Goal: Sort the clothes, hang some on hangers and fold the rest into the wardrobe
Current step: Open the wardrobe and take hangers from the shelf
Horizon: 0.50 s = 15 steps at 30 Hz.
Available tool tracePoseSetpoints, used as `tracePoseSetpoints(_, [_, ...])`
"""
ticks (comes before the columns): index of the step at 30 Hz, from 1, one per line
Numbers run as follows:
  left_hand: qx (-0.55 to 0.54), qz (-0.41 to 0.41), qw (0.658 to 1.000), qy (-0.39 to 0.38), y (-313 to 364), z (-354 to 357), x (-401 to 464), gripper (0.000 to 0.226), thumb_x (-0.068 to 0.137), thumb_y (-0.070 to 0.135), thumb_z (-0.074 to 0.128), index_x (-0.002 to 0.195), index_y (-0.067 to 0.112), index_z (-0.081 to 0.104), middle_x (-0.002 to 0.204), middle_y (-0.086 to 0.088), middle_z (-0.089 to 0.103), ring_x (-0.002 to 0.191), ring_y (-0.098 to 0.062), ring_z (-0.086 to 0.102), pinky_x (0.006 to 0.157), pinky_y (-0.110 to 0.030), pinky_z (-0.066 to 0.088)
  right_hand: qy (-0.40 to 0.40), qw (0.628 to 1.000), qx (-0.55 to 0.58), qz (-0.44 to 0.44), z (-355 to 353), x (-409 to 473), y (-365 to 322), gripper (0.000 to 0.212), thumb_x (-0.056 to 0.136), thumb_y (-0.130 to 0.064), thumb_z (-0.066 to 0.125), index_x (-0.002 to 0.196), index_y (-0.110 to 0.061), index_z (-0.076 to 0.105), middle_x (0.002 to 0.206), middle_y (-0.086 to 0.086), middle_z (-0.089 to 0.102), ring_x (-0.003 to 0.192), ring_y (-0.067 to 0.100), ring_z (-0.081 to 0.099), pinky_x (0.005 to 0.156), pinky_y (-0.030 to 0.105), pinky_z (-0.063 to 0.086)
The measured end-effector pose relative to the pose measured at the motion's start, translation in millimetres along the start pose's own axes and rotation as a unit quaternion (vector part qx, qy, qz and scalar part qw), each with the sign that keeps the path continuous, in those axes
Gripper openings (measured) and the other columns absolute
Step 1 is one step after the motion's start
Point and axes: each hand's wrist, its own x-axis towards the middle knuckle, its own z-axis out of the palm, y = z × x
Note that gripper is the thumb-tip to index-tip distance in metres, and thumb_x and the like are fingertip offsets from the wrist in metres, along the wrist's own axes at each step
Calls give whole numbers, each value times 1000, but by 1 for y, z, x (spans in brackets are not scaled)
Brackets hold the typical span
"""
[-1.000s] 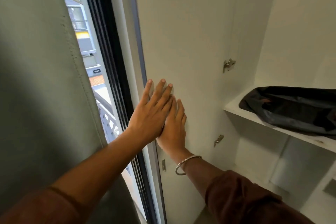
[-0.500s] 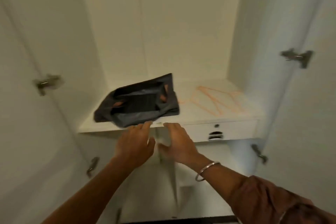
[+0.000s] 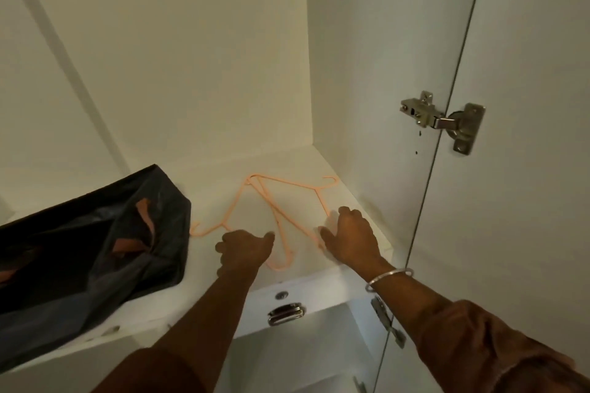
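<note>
Several peach plastic hangers [image 3: 271, 201] lie in a loose pile on the white wardrobe shelf [image 3: 322, 285]. My left hand [image 3: 244, 252] rests on the near left part of the pile with its fingers curled down; whether it grips a hanger is hidden. My right hand [image 3: 349, 241] lies on the right ends of the hangers with its fingers spread. A dark folded garment [image 3: 89, 249] with orange patches sits on the left of the same shelf, apart from both hands.
The open right wardrobe door [image 3: 526, 169] stands close to my right arm, with a metal hinge [image 3: 443, 123] on it. Under the shelf is a drawer front with a metal pull handle [image 3: 285, 313]. The wardrobe's white back wall [image 3: 191, 57] rises behind the shelf.
My view swung from the window side to the wardrobe's inside. Both hands left the door panel, passed the shelf edge and now lie on the hangers.
</note>
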Motion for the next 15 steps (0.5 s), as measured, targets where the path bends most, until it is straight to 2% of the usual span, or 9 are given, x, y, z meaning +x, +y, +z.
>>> tracePoseSetpoints(2, [56, -29, 998, 24, -2, 11, 8, 90, 88, 62, 66, 144, -2, 37, 143, -18, 47, 130, -37, 52, 110, -53, 38, 2, 998, -67, 11, 12, 12, -11, 51, 97, -51, 60, 127, -11, 51, 126, 11, 58, 120, 31, 57, 94, 42, 49])
tracePoseSetpoints(5, [75, -24, 996, 32, -1, 17, 19, 61, 97, 47, 57, 140, 5, 46, 139, -14, 54, 126, -35, 57, 112, -50, 38, -2, 995, -91, 27, 29, 25, -23, 28, 101, -35, 54, 119, -14, 52, 122, 7, 62, 114, 28, 61, 91, 37, 47])
tracePoseSetpoints(8, [66, -2, 998, 4, 0, 10, 27, 38, 93, 29, 56, 125, 9, 59, 126, -12, 63, 116, -34, 61, 104, -46, 48, -45, 997, -40, 54, 31, 31, -30, 23, 98, -25, 52, 116, -12, 55, 122, 8, 64, 115, 30, 63, 92, 34, 46])
tracePoseSetpoints(12, [-18, 20, 999, -20, -5, 0, 20, 35, 96, 26, 61, 124, 5, 61, 123, -15, 66, 115, -36, 62, 88, -34, 47, -52, 993, 49, 90, 20, 21, -36, 33, 99, -33, 51, 124, -12, 56, 126, 10, 64, 119, 34, 61, 87, 35, 44])
tracePoseSetpoints(15, [-120, 23, 991, -52, -16, -2, 2, 30, 97, 26, 64, 115, 4, 70, 114, -18, 70, 104, -37, 65, 92, -41, 55, -57, 979, 155, 123, 18, -5, -37, 29, 96, -27, 52, 123, -15, 56, 121, 9, 65, 113, 34, 64, 84, 32, 47])
